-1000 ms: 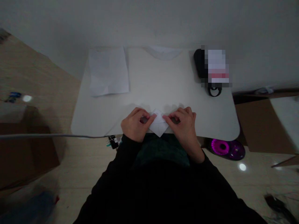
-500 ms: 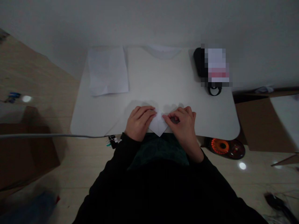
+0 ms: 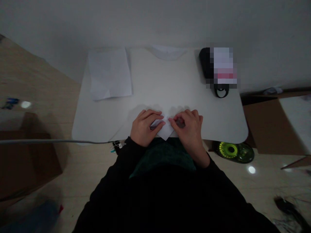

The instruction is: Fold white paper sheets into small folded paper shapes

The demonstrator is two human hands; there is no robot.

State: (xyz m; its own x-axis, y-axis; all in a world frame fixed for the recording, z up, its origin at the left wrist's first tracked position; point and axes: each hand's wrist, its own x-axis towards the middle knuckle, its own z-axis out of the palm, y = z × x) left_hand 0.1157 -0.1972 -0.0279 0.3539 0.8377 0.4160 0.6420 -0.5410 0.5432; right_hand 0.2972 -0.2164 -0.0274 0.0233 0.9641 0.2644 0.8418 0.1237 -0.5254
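The left hand and right hand hold a small folded paper between their fingers, at the near edge of the table. This fold looks loose, so it needs a firm press.

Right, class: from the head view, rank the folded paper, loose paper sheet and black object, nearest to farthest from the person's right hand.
1. Folded paper: front centre, touching the right hand.
2. Black object: back right.
3. Loose paper sheet: back left.
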